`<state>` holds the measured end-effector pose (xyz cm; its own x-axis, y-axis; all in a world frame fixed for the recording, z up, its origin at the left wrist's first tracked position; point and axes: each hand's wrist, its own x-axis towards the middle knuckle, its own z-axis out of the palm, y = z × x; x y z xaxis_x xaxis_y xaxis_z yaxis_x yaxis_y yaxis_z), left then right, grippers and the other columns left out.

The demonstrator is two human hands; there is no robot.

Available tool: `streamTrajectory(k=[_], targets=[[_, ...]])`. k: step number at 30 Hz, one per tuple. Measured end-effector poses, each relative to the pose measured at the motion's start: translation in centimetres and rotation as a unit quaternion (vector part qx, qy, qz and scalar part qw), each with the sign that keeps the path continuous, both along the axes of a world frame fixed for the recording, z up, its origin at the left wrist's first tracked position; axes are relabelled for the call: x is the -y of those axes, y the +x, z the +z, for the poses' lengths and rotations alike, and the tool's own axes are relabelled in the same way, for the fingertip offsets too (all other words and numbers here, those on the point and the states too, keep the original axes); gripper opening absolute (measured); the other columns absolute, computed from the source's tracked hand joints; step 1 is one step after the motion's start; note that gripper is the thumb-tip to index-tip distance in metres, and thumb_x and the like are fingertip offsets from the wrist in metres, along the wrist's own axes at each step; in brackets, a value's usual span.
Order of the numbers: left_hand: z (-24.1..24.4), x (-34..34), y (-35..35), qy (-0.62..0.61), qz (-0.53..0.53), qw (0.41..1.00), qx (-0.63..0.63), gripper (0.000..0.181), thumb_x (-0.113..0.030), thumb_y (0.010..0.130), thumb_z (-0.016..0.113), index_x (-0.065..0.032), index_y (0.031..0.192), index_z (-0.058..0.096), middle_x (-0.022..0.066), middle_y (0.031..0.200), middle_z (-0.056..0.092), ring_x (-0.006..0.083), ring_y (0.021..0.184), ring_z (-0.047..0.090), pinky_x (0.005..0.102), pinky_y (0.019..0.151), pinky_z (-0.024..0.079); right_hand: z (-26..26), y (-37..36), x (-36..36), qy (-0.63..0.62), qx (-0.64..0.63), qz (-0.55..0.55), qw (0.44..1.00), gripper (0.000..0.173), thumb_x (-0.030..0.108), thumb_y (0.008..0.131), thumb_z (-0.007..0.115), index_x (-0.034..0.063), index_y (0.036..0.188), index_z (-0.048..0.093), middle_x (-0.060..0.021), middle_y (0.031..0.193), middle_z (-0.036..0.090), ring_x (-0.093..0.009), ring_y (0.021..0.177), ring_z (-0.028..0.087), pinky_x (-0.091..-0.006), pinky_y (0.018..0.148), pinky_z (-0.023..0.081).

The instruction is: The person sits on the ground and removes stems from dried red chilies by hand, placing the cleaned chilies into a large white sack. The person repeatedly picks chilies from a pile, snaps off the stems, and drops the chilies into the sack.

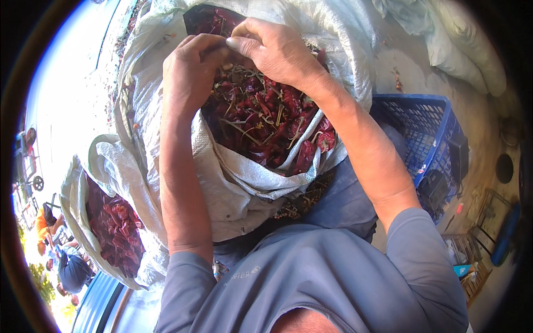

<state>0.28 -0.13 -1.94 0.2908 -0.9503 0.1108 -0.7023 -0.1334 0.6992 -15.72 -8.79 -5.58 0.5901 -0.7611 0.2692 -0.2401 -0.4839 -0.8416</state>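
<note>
A large white woven sack (349, 50) with a rolled rim stands open before me, holding dried red chili peppers (266, 108) mixed with loose stems. My left hand (189, 70) is over its far left part, fingers bent inward. Coming from the right, my right hand (279, 52) has thumb and forefinger close together. Both hands' fingertips nearly meet above the peppers. Whether a small piece is between them cannot be made out. A few whole peppers (310, 152) lie in a fold of the sack's near rim.
To the left stands a smaller white sack (100, 154) of red peppers (116, 229). A blue plastic crate (441, 120) is by my right arm, with a black box (433, 187) at its side. Filled sacks (458, 50) lie at the far right. Several people (73, 268) are at the far left.
</note>
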Motion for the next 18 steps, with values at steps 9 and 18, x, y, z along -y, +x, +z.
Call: streamTrajectory(k=[9, 18], targets=[[-0.3, 0.3, 0.1, -0.023, -0.007, 1.0, 0.015, 0.022, -0.016, 0.091, 0.07, -0.009, 0.112, 0.074, 0.0091, 0.101, 0.074, 0.0175, 0.09, 0.07, 0.0321, 0.082, 0.054, 0.5, 0.0, 0.0, -0.044, 0.014, -0.027, 0.999, 0.02, 0.021, 0.099, 0.063, 0.0023, 0.099, 0.069, -0.0123, 0.078, 0.071, -0.022, 0.07, 0.07, -0.0356, 0.063, 0.054], [0.6, -0.2, -0.8, 0.047, 0.051, 0.998, -0.01, 0.024, -0.023, 0.092, 0.07, -0.0091, 0.111, 0.075, 0.009, 0.096, 0.075, 0.0165, 0.086, 0.069, 0.0318, 0.08, 0.053, 0.3, 0.8, -0.3, -0.301, -0.016, -0.019, 0.953, 0.006, 0.009, 0.089, 0.063, 0.0044, 0.085, 0.062, -0.0164, 0.069, 0.068, -0.032, 0.066, 0.072, -0.038, 0.059, 0.059]])
